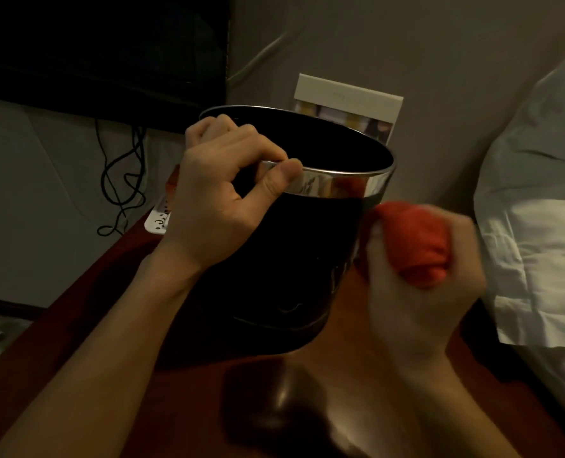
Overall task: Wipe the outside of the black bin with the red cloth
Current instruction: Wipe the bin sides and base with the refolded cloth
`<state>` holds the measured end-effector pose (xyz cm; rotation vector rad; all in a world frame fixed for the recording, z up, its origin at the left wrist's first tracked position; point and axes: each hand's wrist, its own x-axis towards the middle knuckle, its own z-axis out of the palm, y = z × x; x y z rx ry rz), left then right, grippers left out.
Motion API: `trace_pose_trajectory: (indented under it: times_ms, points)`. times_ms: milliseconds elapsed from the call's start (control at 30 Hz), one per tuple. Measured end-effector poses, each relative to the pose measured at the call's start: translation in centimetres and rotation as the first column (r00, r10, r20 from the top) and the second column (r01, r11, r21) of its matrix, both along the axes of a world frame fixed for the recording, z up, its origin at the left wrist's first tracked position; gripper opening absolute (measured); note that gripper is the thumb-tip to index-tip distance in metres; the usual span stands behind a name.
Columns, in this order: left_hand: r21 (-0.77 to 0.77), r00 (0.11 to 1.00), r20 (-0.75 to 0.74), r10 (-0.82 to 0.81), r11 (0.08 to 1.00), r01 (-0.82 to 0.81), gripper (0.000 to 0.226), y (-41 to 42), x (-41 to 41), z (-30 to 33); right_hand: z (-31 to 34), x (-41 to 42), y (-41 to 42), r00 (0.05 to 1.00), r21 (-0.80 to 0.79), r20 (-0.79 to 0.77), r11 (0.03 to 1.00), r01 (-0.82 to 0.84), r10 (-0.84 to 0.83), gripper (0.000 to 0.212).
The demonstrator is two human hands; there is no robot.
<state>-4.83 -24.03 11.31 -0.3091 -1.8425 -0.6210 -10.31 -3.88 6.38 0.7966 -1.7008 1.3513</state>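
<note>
Black bin [274, 252] stands on the reddish-brown worktop [357, 365], toward its far edge, tilted a little toward the left; open mouth, shiny metal band [337, 185] round the rim; nothing visible inside, so likely light and apt to skid or tip under a sideways push.

Left hand [218, 193] grips the rim at the near-left, fingers hooked inside, thumb pressed on the metal band; a sound hold, since the rim looks the stiffest part and the glossy wall below offers little purchase.

Right hand [416, 276] is closed round the red cloth [413, 239], bunched into a soft wad; motion-blurred; cloth sits at the bin's right side just under the band, contact probable but cannot be confirmed.

Judgement: wall smooth and slick, cloth should glide; soft wad will follow the curve; firm counter-hold at rim needed against each stroke.

White pillow [535, 206] just off the worktop's right edge; card [350, 104] propped behind the bin; cables [122, 173] hang at left.
</note>
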Motion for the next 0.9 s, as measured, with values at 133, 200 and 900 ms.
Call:
trace_pose_trajectory:
  times_ms: [133, 200, 900]
  points:
    - [0.009, 1.000, 0.001, 0.006, 1.000, -0.006, 0.015, 0.2, -0.1, 0.0, -0.1, -2.2, 0.5, 0.995, -0.133, 0.046, 0.986, 0.097, -0.092, 0.029]
    - [0.012, 1.000, 0.000, 0.014, 1.000, -0.014, 0.015, 0.3, -0.1, 0.0, -1.7, -1.6, -0.7, 0.998, -0.076, -0.001, 0.996, 0.056, -0.056, 0.030]
    - [0.008, 0.997, -0.042, 0.066, 0.998, -0.065, 0.018, 0.0, -0.4, -0.3, -8.0, 2.3, -3.2, 0.971, 0.443, -0.229, 0.896, 0.040, 0.070, 0.035]
